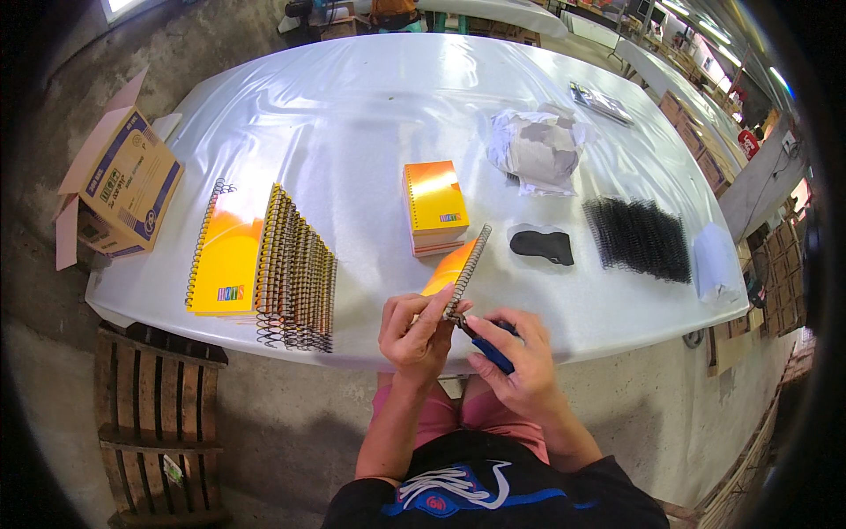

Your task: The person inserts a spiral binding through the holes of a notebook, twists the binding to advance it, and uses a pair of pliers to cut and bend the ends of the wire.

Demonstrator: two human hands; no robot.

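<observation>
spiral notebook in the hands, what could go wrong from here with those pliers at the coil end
1. The left hand pinches the spiral notebook right where the blue-handled pliers in the right hand meet the coil end, so a slip could nick the fingertips.
2. The notebook is held off the table edge, over the lap; it could drop if the grip loosens.
3. A hard squeeze might deform the wire and snag the pages.

Orange-yellow notebooks (pixel 227 260) with dark spiral coils (pixel 295 275), blue-handled pliers (pixel 490 352), black loose coils (pixel 640 238), all on a glossy white table (pixel 352 115).
</observation>
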